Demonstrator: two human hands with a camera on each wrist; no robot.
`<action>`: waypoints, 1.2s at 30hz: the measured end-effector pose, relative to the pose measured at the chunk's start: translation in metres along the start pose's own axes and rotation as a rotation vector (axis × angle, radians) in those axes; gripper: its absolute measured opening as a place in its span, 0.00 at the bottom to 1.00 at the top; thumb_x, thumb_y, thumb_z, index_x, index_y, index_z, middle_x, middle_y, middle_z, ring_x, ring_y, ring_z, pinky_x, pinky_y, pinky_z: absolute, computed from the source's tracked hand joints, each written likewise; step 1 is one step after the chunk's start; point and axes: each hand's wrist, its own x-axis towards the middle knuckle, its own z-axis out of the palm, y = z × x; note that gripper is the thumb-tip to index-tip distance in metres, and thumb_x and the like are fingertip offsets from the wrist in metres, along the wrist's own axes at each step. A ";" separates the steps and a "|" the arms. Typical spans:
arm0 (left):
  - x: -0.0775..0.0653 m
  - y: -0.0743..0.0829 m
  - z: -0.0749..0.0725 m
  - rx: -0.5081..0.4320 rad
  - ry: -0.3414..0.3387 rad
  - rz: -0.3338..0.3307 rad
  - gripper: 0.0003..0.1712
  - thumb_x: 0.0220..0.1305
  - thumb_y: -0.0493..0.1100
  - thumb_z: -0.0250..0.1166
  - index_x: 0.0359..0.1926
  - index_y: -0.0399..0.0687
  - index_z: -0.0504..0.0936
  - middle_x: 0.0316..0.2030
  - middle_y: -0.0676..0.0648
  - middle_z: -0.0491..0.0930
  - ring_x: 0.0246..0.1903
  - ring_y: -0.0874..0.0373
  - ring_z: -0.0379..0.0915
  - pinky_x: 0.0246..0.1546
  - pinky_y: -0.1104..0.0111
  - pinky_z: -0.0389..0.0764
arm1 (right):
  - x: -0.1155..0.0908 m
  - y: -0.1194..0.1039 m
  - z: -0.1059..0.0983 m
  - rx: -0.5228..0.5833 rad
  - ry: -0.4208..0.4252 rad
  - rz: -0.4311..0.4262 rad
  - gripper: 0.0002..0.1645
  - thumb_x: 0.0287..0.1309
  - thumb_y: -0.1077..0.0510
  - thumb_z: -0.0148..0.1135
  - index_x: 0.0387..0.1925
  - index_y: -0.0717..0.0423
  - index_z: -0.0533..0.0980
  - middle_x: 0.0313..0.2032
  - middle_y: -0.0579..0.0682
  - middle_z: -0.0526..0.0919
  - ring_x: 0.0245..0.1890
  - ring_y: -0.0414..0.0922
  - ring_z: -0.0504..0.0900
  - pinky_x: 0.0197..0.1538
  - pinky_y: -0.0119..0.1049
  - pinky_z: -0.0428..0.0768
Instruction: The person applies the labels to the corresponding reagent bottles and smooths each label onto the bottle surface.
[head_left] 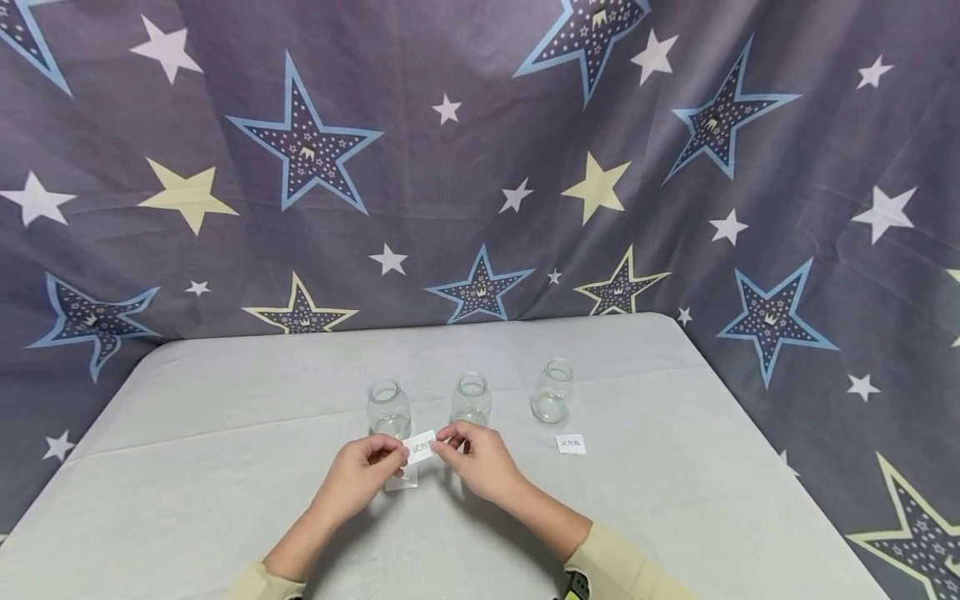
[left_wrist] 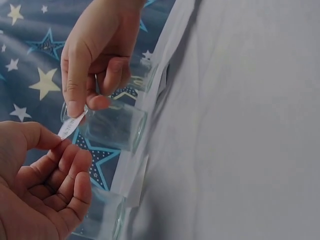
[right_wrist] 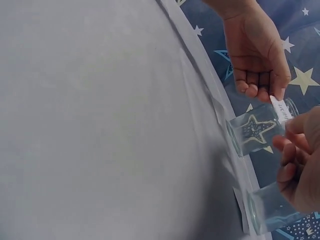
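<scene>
Before the star-printed cloth (head_left: 450, 192) is a pale bench (head_left: 675, 517). Above it, your left hand (head_left: 362, 471) and right hand (head_left: 483, 467) each pinch one end of the white label (head_left: 418, 447). Below lies a second label (head_left: 403, 482); behind stand the left jar (head_left: 388, 407), the middle jar (head_left: 471, 403) and, farther right, the right jar (head_left: 552, 393). If your hands pull unequally, the held label may crease or slip. The head view shows three jars; the right wrist view, only two.
</scene>
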 end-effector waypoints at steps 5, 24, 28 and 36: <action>0.003 -0.005 -0.002 0.035 0.006 0.007 0.07 0.57 0.39 0.65 0.33 0.38 0.82 0.25 0.45 0.82 0.23 0.64 0.74 0.23 0.75 0.73 | 0.004 -0.001 0.002 0.051 -0.011 0.026 0.06 0.56 0.56 0.64 0.30 0.55 0.80 0.24 0.47 0.81 0.22 0.33 0.70 0.26 0.25 0.70; 0.009 -0.021 -0.015 0.154 0.077 0.013 0.08 0.55 0.42 0.68 0.31 0.41 0.82 0.25 0.50 0.81 0.23 0.68 0.69 0.25 0.76 0.72 | 0.014 0.000 0.026 0.043 -0.004 0.054 0.06 0.55 0.56 0.64 0.29 0.54 0.80 0.21 0.47 0.80 0.19 0.30 0.68 0.23 0.23 0.68; 0.011 -0.022 -0.017 0.179 0.098 0.017 0.08 0.55 0.42 0.68 0.31 0.41 0.83 0.25 0.49 0.81 0.23 0.68 0.70 0.25 0.76 0.72 | 0.018 -0.001 0.030 0.034 0.000 0.064 0.06 0.55 0.56 0.64 0.29 0.54 0.80 0.20 0.46 0.79 0.17 0.30 0.67 0.22 0.23 0.67; 0.014 -0.025 -0.020 0.216 0.139 0.027 0.07 0.55 0.41 0.68 0.31 0.40 0.83 0.26 0.48 0.82 0.24 0.67 0.70 0.26 0.76 0.72 | 0.026 0.000 0.039 0.037 0.022 0.070 0.06 0.56 0.55 0.64 0.30 0.54 0.80 0.19 0.45 0.77 0.15 0.29 0.65 0.20 0.23 0.66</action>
